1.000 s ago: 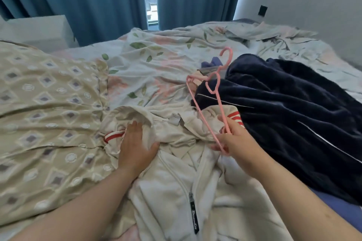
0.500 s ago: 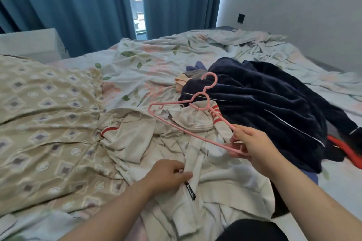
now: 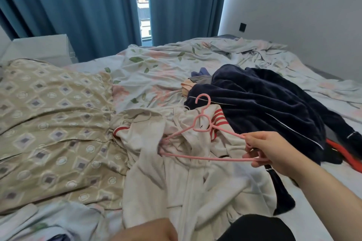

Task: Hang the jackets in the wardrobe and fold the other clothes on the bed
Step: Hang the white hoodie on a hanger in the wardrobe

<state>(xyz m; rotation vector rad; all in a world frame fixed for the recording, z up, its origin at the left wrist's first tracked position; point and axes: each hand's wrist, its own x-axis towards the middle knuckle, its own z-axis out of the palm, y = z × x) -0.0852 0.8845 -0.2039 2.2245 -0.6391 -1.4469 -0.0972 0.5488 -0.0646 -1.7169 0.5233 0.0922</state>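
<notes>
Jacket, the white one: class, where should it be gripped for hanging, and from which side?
Likely the jacket at its open front edge, left hand coming from the near side: the front faces up, unzipped, with the hanger held just over it.

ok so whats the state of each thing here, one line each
pink hanger, empty, held over the white jacket
white jacket, rumpled on the bed, not on the hanger
navy garment, heaped unfolded on the bed
right hand, gripping one end of the hanger
left hand, at the frame's bottom edge, grip unclear
curtains, drawn, with a narrow gap
</notes>
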